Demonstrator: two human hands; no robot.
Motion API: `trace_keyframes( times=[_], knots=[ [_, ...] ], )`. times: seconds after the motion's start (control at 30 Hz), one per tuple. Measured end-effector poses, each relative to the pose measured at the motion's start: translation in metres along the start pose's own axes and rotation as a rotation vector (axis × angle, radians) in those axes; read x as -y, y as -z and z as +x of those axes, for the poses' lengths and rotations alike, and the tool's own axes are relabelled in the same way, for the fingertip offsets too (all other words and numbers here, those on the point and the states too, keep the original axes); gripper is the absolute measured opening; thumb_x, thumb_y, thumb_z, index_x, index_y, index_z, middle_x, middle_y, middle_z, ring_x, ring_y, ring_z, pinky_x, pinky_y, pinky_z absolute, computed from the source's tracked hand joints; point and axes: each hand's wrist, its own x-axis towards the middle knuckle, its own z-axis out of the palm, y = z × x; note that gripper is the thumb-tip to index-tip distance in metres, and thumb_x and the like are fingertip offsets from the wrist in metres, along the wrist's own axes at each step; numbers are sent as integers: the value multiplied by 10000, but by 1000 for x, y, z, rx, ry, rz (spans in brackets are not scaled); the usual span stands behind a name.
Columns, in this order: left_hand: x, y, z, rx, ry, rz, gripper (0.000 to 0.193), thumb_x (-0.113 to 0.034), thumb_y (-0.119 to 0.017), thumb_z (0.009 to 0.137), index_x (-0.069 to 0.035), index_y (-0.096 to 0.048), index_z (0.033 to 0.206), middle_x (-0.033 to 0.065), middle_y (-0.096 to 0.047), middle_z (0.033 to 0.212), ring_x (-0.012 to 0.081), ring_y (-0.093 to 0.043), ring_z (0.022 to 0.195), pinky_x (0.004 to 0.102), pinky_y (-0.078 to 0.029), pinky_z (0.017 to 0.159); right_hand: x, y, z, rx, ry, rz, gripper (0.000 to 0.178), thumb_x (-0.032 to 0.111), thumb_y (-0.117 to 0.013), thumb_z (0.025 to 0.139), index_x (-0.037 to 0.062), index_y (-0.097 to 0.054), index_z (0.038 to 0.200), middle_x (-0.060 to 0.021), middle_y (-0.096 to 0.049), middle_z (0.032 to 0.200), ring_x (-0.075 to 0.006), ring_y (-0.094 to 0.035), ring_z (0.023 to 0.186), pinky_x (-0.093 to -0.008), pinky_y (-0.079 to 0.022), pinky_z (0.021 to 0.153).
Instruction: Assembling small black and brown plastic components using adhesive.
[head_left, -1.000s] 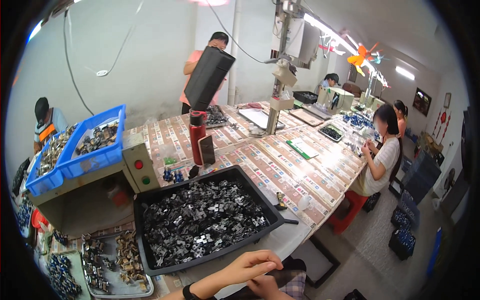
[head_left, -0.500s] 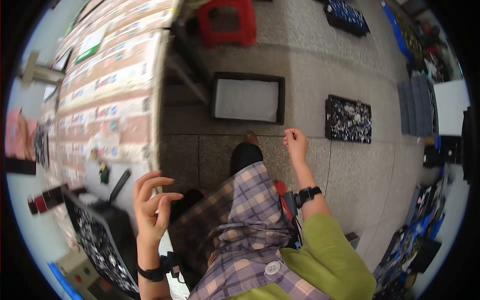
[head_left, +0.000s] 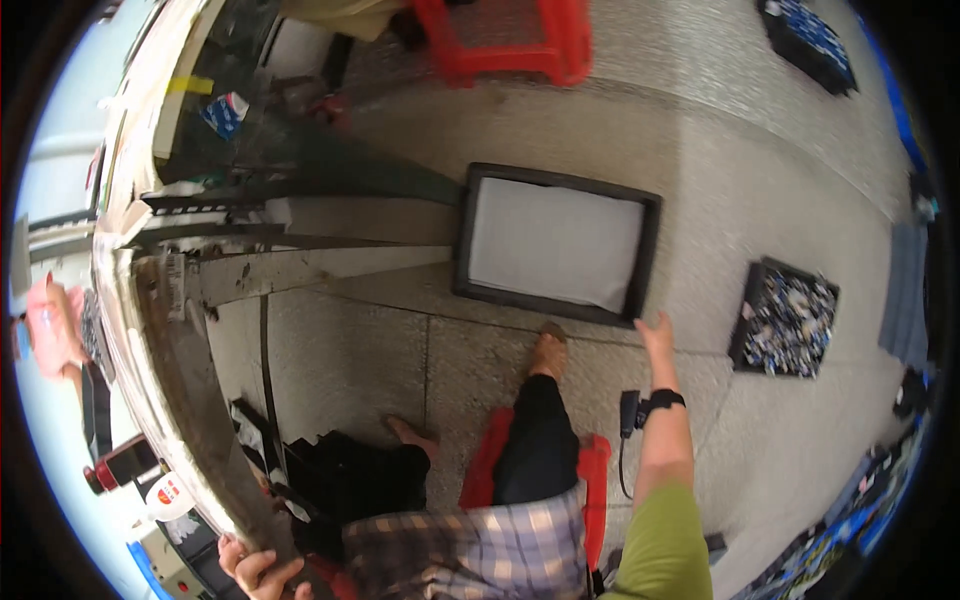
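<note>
A black rectangular tray (head_left: 650, 240) lined with a white sheet (head_left: 555, 240) lies on the floor ahead of me. My right hand (head_left: 657, 340) reaches down to its near right corner, thumb and fingers apart. The fingertips are at the rim; whether they press on it is hard to make out. At the lower left, my left hand (head_left: 262, 574) is by the table edge (head_left: 190, 440), fingers spread and slightly bent, with nothing visible in them. Part of that hand is cut off by the picture's lower border.
A second black tray (head_left: 785, 320) full of small mixed pieces sits on the floor to the right. Red stools (head_left: 510, 60) stand ahead and beneath me. Metal table legs (head_left: 330, 262) run beside the lined tray. Another black tray (head_left: 808, 45) lies far right.
I have bent lower and toward the floor. My right hand has moved out to the lined tray's corner. The left hand has dropped from above the lap to the table edge.
</note>
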Motion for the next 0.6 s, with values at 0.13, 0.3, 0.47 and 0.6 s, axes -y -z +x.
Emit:
trace_keyframes(
  times=[0.13, 0.3, 0.47, 0.6],
  knots=[
    [-4, -2, 15, 83, -59, 65, 236, -394, -608, 667, -184, -673, 751, 49, -507, 1011, 278, -380, 1063, 507, -273, 940, -39, -47, 38, 26, -124, 1, 936, 381, -748, 588, -103, -308, 1258, -282, -401, 1246, -356, -372, 1190, -372, -297, 992],
    [-7, 5, 18, 102, -111, 119, 241, -402, -604, 673, -196, -669, 779, 32, -517, 1012, 267, -386, 1062, 503, -269, 934, -49, -68, 74, 88, 8, 306, 706, 296, -739, 645, -81, -435, 1158, -250, -501, 1146, -356, -492, 1053, -381, -375, 900],
    [-8, 10, 27, 128, -261, 62, 251, -413, -600, 680, -210, -663, 813, 10, -529, 1012, 253, -392, 1060, 499, -264, 926, -53, -70, 90, 12, -106, 59, 695, 292, -730, 661, -82, -430, 1164, -235, -509, 1145, -337, -496, 1056, -375, -381, 886],
    [-13, 19, 28, 118, -320, 67, 260, -421, -597, 685, -222, -659, 841, -7, -539, 1013, 242, -397, 1059, 496, -260, 919, -13, -44, 58, 161, 70, 223, 611, 262, -681, 688, -115, -454, 1112, -253, -521, 1113, -362, -506, 1006, -386, -389, 860]
  ],
)
